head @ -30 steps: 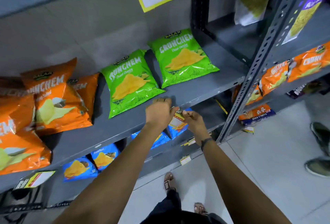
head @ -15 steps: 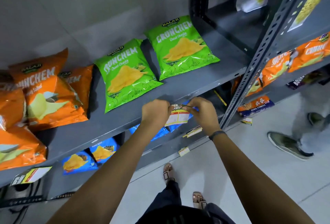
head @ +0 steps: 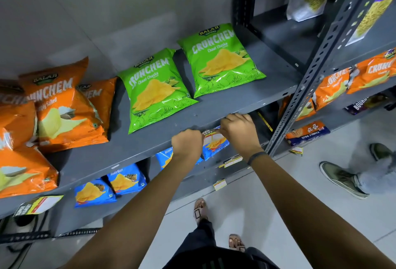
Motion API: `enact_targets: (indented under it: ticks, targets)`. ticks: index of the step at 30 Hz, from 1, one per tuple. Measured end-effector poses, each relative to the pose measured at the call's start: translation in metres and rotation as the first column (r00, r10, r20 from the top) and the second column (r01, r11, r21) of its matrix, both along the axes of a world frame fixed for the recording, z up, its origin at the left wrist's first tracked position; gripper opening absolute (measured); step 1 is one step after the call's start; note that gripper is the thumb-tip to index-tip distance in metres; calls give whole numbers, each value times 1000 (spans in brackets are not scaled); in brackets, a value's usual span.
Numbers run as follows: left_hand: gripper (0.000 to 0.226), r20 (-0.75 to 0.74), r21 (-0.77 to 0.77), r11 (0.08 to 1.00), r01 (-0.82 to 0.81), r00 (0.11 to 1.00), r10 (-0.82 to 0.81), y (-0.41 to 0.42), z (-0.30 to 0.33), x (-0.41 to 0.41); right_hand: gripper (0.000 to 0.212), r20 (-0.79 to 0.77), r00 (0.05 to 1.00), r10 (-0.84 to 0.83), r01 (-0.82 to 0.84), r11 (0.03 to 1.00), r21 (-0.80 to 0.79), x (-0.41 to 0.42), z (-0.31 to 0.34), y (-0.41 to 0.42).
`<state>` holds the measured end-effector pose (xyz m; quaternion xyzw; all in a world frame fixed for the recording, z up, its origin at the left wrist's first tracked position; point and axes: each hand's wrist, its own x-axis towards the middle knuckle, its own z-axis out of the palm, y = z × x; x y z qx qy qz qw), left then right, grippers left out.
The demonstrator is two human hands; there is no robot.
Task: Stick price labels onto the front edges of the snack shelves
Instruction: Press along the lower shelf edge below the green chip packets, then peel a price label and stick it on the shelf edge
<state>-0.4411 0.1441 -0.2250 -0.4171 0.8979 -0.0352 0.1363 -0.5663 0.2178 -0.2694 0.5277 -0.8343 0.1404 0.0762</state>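
A grey metal snack shelf (head: 214, 110) carries green and orange chip bags. My left hand (head: 187, 143) and my right hand (head: 239, 131) both pinch the top of a small price label (head: 209, 133) against the shelf's front edge, below the green bags. Only the label's top strip with dark print shows; the rest is hidden by the edge and my fingers. Another label (head: 37, 204) hangs from the same edge at the far left. Small labels (head: 232, 161) (head: 219, 184) sit on the lower shelf edges.
Two green bags (head: 156, 88) (head: 220, 61) lie just behind my hands. Blue bags (head: 126, 179) fill the shelf below. A perforated upright post (head: 308, 80) stands right of my right hand. Another person's shoes (head: 340, 179) are on the floor at right.
Both hands rose with the label from below the shelf edge up onto it, and my right hand shifted right along the edge. The other person's feet moved.
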Motion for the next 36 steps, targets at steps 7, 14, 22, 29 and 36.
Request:
enact_targets:
  ticks: [7,14,22,29,36]
  targets:
    - [22,-87,-55,998,8,996,-13,-7,7,-1,23,211,977,22,-2,996,-94,-6,16,-1]
    - [42,-109,-28,999,-42,993,38,-10,16,-17,23,260,966,-5,22,998,-63,-6,22,-4]
    - [36,-173,38,994,-102,979,107,-7,19,-1,22,324,938,-127,199,959,-200,29,24,8]
    - [43,-378,-3,971,-237,900,218,-29,29,131,12,561,826,45,169,931,-323,126,21,-27]
    - [27,-677,-122,874,-471,683,273,-72,32,322,5,776,588,228,26,954,-300,302,3,-101]
